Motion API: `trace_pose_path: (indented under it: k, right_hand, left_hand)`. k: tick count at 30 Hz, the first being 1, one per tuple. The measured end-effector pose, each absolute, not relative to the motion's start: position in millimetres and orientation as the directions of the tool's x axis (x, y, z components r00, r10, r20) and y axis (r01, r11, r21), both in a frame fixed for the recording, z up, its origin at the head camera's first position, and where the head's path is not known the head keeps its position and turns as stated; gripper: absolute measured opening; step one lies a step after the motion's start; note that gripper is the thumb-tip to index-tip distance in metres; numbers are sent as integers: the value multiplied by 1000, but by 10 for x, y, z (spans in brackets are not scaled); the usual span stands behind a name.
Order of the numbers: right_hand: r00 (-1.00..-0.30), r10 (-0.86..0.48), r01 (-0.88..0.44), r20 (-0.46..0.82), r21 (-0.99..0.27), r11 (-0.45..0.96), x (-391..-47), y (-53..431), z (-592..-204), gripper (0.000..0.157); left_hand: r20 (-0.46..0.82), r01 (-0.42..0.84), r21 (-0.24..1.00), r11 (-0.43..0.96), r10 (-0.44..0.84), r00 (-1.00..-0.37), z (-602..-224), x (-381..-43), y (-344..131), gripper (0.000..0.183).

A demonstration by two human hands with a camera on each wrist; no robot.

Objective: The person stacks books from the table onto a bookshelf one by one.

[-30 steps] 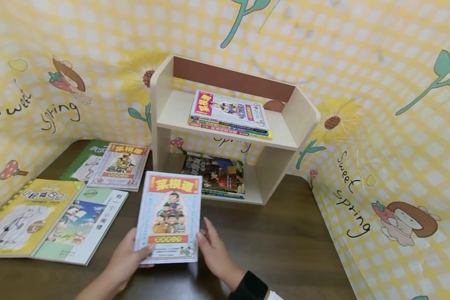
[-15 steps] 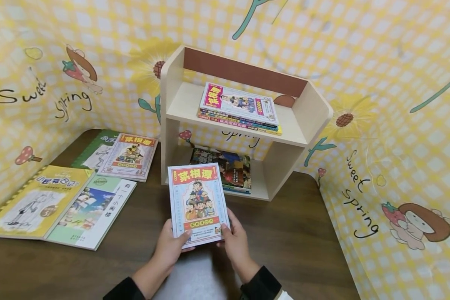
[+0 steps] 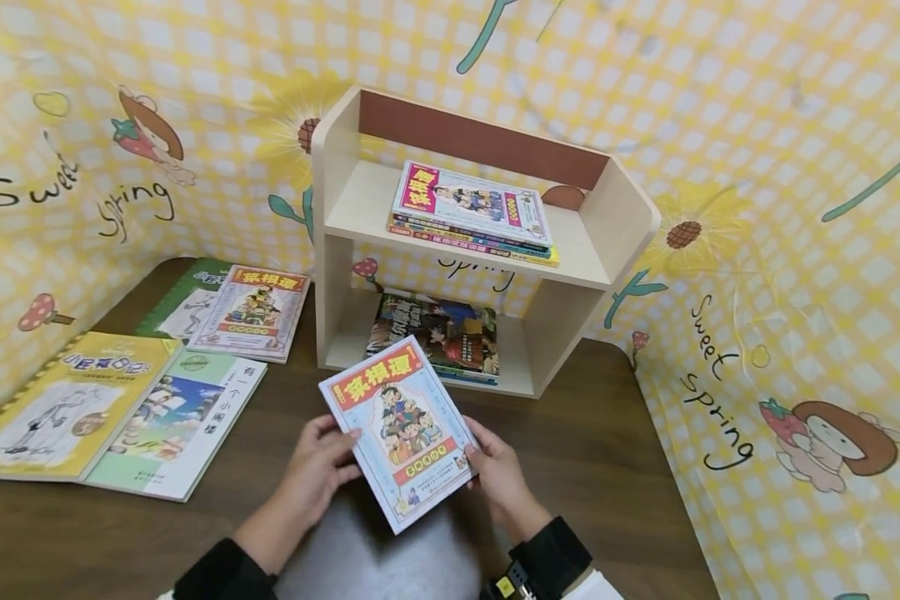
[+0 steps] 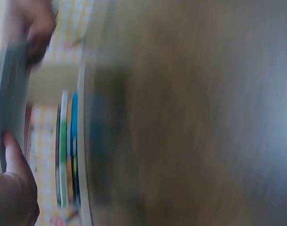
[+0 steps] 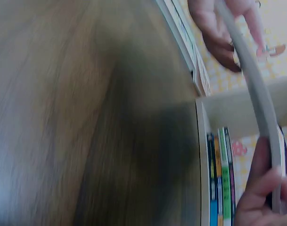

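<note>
Gripping a pale blue book (image 3: 397, 433) by the right edge close to its near corner with the right hand (image 3: 506, 479), thumb on the cover. At the left edge of the same book, fingers of the left hand (image 3: 311, 467) touching; cannot tell whether clasping or merely resting there. Held above the dark brown table (image 3: 592, 467), on the near side of a two-tier shelf (image 3: 570, 321), with the cover up and turned askew, red title toward the far left. Seen edge-on in both wrist views, partly blurred. On the upper tier, a flat stack of books (image 3: 472, 208), topped by a pink title panel; on the lower, a dark-covered stack (image 3: 435, 333). To the left, side by side, a yellow book (image 3: 52, 412) and a green-and-white book (image 3: 183, 425); farther back, a red-titled book (image 3: 251, 312) partly over a green book (image 3: 183, 304). Behind everything, yellow checked cloth (image 3: 795, 167).
</note>
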State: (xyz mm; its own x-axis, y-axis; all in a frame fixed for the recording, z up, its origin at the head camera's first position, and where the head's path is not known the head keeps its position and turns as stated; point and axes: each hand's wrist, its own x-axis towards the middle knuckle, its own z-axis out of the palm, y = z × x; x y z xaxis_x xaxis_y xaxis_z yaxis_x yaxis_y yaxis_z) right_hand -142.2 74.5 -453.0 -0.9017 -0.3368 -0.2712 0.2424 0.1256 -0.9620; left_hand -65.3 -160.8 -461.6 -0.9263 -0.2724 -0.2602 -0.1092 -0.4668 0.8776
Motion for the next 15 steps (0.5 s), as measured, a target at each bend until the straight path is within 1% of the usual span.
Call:
trace_pose_path:
  k: [4,7,11,15]
  right_hand:
    - [-864,-428,216,-267,-962,164,-1487,922,-4516,43]
    - [-835,-479,199,-270,-960,194,-1532,1034,-4481,43]
    - [-805,-520,194,-285,-955,223,-1593,1135,-4436,41]
    - [-789,-547,172,-281,-955,242,-1640,1179,-4396,41]
  left_hand:
    - [-222,-123,903,-411,-202,-954,-4495,-701,-1989,64]
    - [-179,-142,930,-338,-81,-980,-4411,-705,-2161,75]
    - [-160,-175,948,-265,81,-984,-4383,-716,-2244,85]
    - [-148,-188,958,-215,190,-971,-4397,-738,-2193,92]
